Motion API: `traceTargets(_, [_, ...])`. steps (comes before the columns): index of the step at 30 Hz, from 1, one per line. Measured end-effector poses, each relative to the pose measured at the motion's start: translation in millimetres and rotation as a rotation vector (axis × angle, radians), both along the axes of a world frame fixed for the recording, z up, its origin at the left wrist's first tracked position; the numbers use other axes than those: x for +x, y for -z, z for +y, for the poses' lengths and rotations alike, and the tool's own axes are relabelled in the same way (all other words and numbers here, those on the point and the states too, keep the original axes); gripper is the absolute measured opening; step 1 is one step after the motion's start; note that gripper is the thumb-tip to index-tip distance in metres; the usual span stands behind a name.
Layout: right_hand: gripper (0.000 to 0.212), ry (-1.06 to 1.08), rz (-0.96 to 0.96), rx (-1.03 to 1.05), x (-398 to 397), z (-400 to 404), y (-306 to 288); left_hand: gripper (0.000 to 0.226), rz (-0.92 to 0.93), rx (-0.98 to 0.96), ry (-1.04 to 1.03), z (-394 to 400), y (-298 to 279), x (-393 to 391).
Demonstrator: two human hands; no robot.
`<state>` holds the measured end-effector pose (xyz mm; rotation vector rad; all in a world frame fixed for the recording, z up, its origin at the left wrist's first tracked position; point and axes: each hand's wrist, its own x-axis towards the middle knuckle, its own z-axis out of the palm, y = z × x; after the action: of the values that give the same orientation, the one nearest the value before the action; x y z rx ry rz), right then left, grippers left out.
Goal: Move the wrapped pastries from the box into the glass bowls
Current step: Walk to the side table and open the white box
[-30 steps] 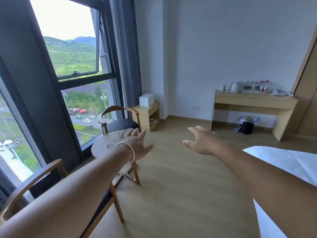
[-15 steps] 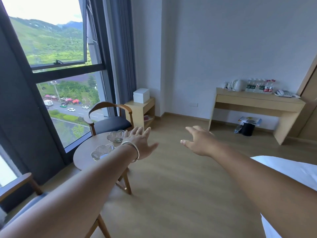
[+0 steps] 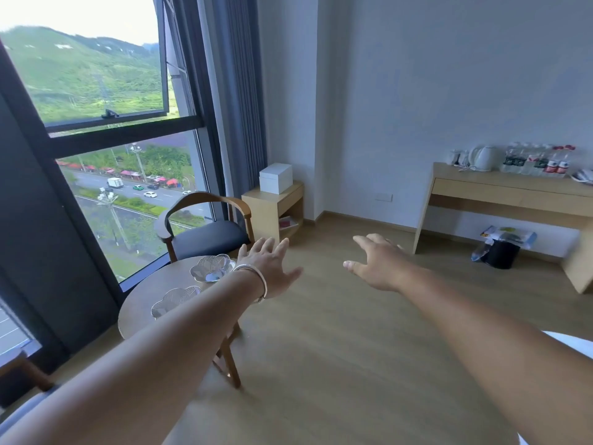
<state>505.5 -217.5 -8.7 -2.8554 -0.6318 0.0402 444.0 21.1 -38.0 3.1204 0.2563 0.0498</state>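
Reaching forward, both hands, left hand and right hand, spread empty; white box well beyond fingertips, glass bowls beside the left wrist.

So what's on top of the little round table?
Two glass bowls sit on the round table: the far bowl and the near bowl. Both look empty. The left arm hides part of the near bowl and tabletop.

Bright daylight comes in through the window; sky at its top is blown out white. Dark panel left of the window is underexposed. Wall right of the window evenly lit, bluish cast. Soft shadows under the round table beside the window. Wide-angle bending: window frame and forearms stretch toward the edges. Slight softness overall, desk far right of the window smeared.
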Motion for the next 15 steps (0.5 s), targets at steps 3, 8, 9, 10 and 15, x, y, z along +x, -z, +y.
traceTargets(3, [0.071,-0.016,0.003,-0.009,50.6,-11.8,-7.6,0.081,-0.022,-0.001,-0.009,-12.9,-8.7,48.5])
traceTargets(8, [0.07,-0.025,-0.003,0.004,123.1,-20.6,-10.9,0.08,-0.053,0.014,-0.001,-20.9,-14.0,117.0])
traceTargets(9, [0.071,-0.026,0.007,0.001,135.3,-20.8,-9.8,0.08,-0.048,0.017,-0.004,-20.8,-14.4,129.0])
traceTargets(10, [0.071,-0.028,0.016,-0.004,147.0,-20.2,-8.3,0.08,-0.046,0.017,-0.01,-20.1,-14.4,140.8])
traceTargets(15, [0.071,-0.056,0.038,-0.006,211.3,-6.8,1.8,0.079,-0.019,0.007,-0.028,-12.0,-5.0,203.2])
